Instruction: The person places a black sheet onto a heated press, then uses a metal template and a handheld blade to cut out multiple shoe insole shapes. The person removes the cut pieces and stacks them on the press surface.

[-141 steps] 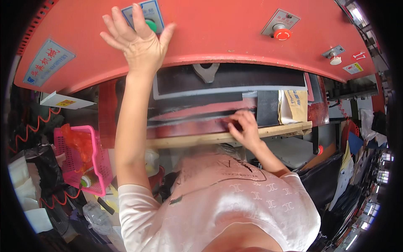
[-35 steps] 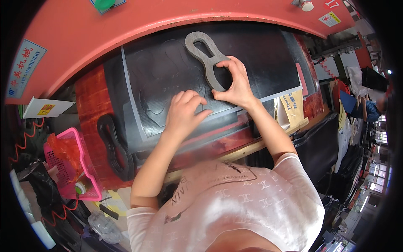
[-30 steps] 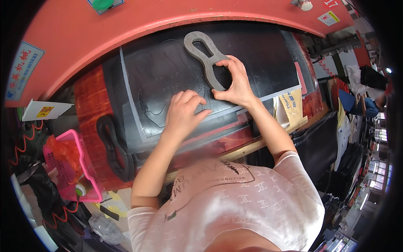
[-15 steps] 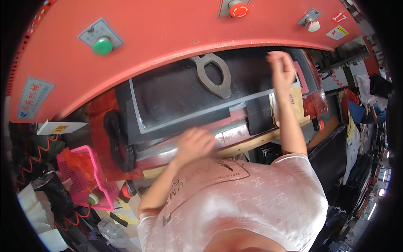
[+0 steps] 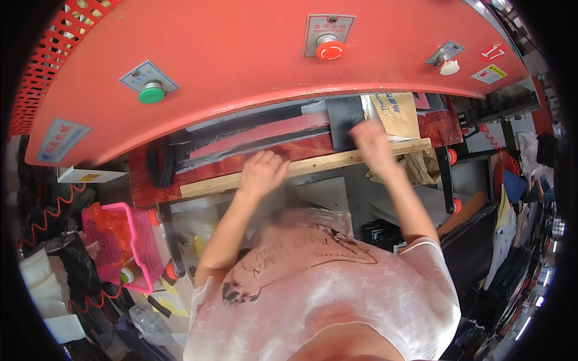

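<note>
nearest to us, our left hand rests curled on the wooden bar that runs along the front of the red press. the fingers are folded over the bar's top edge and close on nothing loose, likely to steady us at the machine. our right hand is blurred just above the bar's right end. it looks open with the fingers loosely spread, and we cannot tell whether it touches the bar or holds anything.

just beyond both hands lies the black tray, set well back in the slot under the red hood so only its front edge shows. beyond the right hand a tan paper bag stands at the slot's mouth.

farther up the hood, a green button sits above and left of the left hand, and a red stop button above the gap between the hands. a pink basket hangs low on the left, well apart from both hands.
</note>
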Demonstrator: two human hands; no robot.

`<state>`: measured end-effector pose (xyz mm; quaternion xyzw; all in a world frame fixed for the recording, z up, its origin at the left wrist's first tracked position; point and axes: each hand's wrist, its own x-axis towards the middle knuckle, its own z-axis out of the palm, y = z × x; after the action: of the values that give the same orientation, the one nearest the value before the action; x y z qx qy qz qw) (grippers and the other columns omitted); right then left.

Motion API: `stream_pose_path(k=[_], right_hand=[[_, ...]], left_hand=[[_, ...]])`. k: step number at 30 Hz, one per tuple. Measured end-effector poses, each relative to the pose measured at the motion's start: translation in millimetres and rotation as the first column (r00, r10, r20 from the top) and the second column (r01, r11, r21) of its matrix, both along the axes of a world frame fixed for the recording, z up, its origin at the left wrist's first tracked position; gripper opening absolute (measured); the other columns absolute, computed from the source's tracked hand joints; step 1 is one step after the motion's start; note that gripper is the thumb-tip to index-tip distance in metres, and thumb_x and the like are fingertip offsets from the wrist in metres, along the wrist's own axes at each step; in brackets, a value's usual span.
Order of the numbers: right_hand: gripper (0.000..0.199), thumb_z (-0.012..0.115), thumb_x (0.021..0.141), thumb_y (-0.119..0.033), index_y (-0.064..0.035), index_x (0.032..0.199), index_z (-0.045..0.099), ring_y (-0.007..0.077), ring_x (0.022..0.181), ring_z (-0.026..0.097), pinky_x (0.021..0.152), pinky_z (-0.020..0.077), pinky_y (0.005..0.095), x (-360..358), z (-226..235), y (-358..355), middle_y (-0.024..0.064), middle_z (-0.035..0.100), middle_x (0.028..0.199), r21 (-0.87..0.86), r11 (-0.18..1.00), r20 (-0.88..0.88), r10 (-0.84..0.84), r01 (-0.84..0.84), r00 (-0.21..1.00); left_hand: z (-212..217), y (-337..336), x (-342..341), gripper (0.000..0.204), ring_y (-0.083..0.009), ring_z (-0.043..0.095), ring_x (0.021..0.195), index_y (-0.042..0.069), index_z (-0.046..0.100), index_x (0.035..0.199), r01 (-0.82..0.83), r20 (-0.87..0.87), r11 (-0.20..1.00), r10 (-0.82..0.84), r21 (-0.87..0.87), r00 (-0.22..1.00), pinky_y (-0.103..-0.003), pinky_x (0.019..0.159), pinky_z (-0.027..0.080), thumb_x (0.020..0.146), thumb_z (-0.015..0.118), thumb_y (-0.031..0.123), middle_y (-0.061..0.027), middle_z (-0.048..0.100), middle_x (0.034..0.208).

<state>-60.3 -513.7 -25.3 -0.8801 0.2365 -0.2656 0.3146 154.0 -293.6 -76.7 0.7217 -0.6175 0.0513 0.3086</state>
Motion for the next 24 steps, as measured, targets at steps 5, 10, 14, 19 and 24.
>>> stream_pose_path(k=[5, 10, 14, 19, 24], right_hand=[[0.014, 0.065, 0.084, -0.017, -0.0036, 0.084, 0.066, 0.0316, 0.084, 0.056, 0.078, 0.0451, 0.0413, 17, -51, 58, 0.011, 0.059, 0.084, -0.232, 0.973, -0.085, -0.022, 0.002, 0.996], [0.014, 0.067, 0.082, -0.017, -0.0034, 0.081, 0.069, 0.0307, 0.082, 0.054, 0.079, 0.0445, 0.0402, 15, -52, 62, 0.0108, 0.058, 0.08, -0.208, 0.976, -0.033, -0.08, 0.071, 0.996], [0.014, 0.069, 0.081, -0.02, -0.0062, 0.08, 0.07, 0.0306, 0.084, 0.054, 0.08, 0.0447, 0.042, -5, -41, 82, 0.01, 0.058, 0.081, -0.18, 0.984, -0.128, -0.039, 0.015, 0.991], [0.022, 0.069, 0.082, -0.028, -0.0058, 0.078, 0.068, 0.0312, 0.084, 0.061, 0.077, 0.0498, 0.0404, -24, 4, 92, 0.0116, 0.062, 0.078, 0.097, 0.991, -0.427, 0.123, -0.09, 0.896], [0.062, 0.08, 0.069, -0.037, -0.0095, 0.12, 0.057, 0.0407, 0.116, 0.045, 0.098, 0.0397, 0.0478, 36, 28, 102, 0.0213, 0.046, 0.126, -0.25, 0.968, 0.04, -0.017, 0.026, 0.999]], left_hand=[[1, 0, -9, 0.02, -0.0278, 0.059, 0.07, 0.007, 0.061, 0.069, -0.099, -0.036, 0.995, 0.1, 0.017, 0.994, -0.04, 0.062, 0.049, 0.081, 0.07, 0.021, -0.0077, 0.057, 0.069], [1, 3, -19, 0.023, -0.0273, 0.06, 0.07, 0.008, 0.06, 0.065, -0.192, -0.039, 0.981, 0.193, 0.031, 0.98, -0.041, 0.061, 0.049, 0.082, 0.068, 0.022, -0.0076, 0.058, 0.07], [4, 24, -38, 0.024, -0.0272, 0.061, 0.071, 0.008, 0.062, 0.065, -0.183, -0.016, 0.98, 0.185, 0.08, 0.983, -0.04, 0.062, 0.051, 0.082, 0.067, 0.024, -0.0075, 0.06, 0.071], [32, 56, -70, 0.021, -0.0267, 0.062, 0.068, 0.01, 0.066, 0.068, -0.051, -0.107, 0.986, 0.068, 0.159, 0.992, -0.039, 0.058, 0.05, 0.081, 0.07, 0.026, -0.0081, 0.062, 0.071], [70, 34, -53, 0.055, -0.0308, 0.058, 0.106, 0.005, 0.06, 0.113, -0.174, -0.042, 0.983, 0.172, -0.058, 0.984, -0.042, 0.089, 0.045, 0.068, 0.082, 0.027, -0.0116, 0.063, 0.109]])
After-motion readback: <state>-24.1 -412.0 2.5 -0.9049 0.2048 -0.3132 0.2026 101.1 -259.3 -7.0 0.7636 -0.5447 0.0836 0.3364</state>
